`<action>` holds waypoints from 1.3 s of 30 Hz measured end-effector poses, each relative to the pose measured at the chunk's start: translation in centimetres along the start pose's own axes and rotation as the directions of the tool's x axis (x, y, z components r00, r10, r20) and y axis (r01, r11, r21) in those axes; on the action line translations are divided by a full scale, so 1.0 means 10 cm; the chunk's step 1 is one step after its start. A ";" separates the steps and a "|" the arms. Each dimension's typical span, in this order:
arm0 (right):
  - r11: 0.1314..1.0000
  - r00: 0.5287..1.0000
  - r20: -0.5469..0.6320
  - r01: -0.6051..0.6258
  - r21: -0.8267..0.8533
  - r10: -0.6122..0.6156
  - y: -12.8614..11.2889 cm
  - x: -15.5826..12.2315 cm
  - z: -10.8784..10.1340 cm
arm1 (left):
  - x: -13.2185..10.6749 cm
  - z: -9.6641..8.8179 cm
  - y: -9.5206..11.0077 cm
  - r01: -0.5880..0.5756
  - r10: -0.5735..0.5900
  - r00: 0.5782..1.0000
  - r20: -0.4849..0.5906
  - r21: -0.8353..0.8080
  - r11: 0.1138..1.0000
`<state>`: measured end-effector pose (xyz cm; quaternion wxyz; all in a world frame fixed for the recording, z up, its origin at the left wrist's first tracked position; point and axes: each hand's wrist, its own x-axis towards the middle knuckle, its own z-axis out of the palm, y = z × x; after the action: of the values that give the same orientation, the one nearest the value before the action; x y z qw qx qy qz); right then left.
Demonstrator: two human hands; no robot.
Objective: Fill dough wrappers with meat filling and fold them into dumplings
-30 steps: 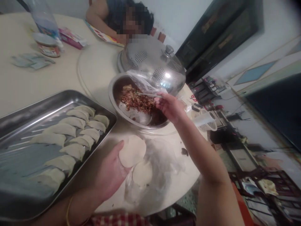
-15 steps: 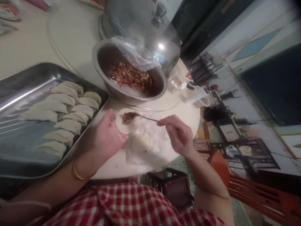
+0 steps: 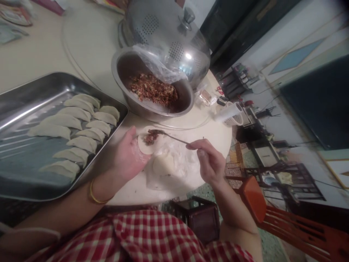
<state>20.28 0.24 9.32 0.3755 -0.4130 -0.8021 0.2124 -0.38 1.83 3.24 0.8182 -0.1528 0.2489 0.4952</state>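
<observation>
On my left hand (image 3: pixel 128 156) lies a round dumpling wrapper (image 3: pixel 143 145), held at its edge by the fingers and thumb. A small heap of minced filling (image 3: pixel 150 138) sits on it. My right hand (image 3: pixel 209 158) grips the thin handle of a metal spoon (image 3: pixel 176 139), whose head rests against the filling. Below the wrapper, a stack of pale wrappers (image 3: pixel 163 164) lies on the floury table (image 3: pixel 128 194). Behind stands a metal bowl (image 3: pixel 152 115) with more minced filling (image 3: pixel 155 90) in it.
To the left, a steel tray (image 3: pixel 94 86) carries several folded dumplings (image 3: pixel 81 143). Clear plastic film (image 3: pixel 163 69) drapes over the bowl's back rim. A domed, perforated metal lid (image 3: pixel 169 29) stands behind it. An orange chair (image 3: pixel 253 198) is at the right.
The spoon has tilted, its handle end dropping slightly, and the filling is spread flatter on the wrapper. My right hand has shifted a little right and down. The whole view has moved slightly.
</observation>
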 end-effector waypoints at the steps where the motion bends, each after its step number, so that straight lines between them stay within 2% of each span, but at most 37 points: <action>1: 0.998 0.999 -0.023 -0.048 0.041 0.049 0.01 0.00 0.01 | 0.01 -0.03 0.00 -0.001 0.002 0.999 0.034 -0.004 1.000; 5: 0.972 0.977 -0.106 -0.165 0.165 0.184 0.04 -0.01 0.06 | 0.04 -0.07 0.00 -0.014 0.016 0.995 0.100 -0.019 1.000; 9: 0.981 0.965 -0.192 -0.160 0.109 0.178 0.04 -0.07 0.04 | -0.01 0.01 0.00 -0.005 0.007 0.999 0.041 -0.047 0.999; 13: 0.992 0.966 -0.230 -0.117 0.036 0.122 -0.01 -0.08 0.02 | -0.04 0.07 0.00 -0.057 0.056 0.998 -0.029 -0.032 0.998; 17: 0.975 0.930 -0.292 -0.205 0.091 0.223 -0.07 -0.02 0.04 | -0.01 0.04 0.00 -0.067 0.066 0.998 -0.015 -0.017 0.998; 20: 0.963 0.913 -0.307 -0.253 0.088 0.268 -0.10 0.01 0.05 | 0.00 0.02 0.00 -0.079 0.079 0.997 -0.006 -0.028 0.996; 25: 0.971 0.929 -0.282 -0.230 0.073 0.241 -0.11 0.01 0.01 | -0.01 0.01 0.00 -0.079 0.079 0.997 0.000 -0.038 0.996; 28: 0.961 0.918 -0.285 -0.256 0.106 0.276 -0.12 0.04 0.02 | 0.00 0.01 0.00 -0.095 0.094 0.996 -0.005 -0.034 0.995; 31: 0.915 0.874 -0.298 -0.318 0.246 0.384 -0.06 0.10 0.06 | 0.01 -0.02 -0.01 -0.103 0.103 0.994 0.025 -0.017 0.995; 35: 0.790 0.766 -0.305 -0.398 0.466 0.566 0.12 0.19 0.10 | 0.03 -0.06 -0.03 -0.068 0.070 0.994 0.088 -0.032 0.997; 39: 0.687 0.685 -0.268 -0.461 0.561 0.678 0.26 0.23 0.13 | 0.06 -0.10 -0.04 -0.081 0.085 0.990 0.112 -0.037 0.996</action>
<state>19.71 3.54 7.80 0.5489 -0.5866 -0.4429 0.3980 -0.02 1.57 2.13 0.8071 -0.1272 0.2000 0.5407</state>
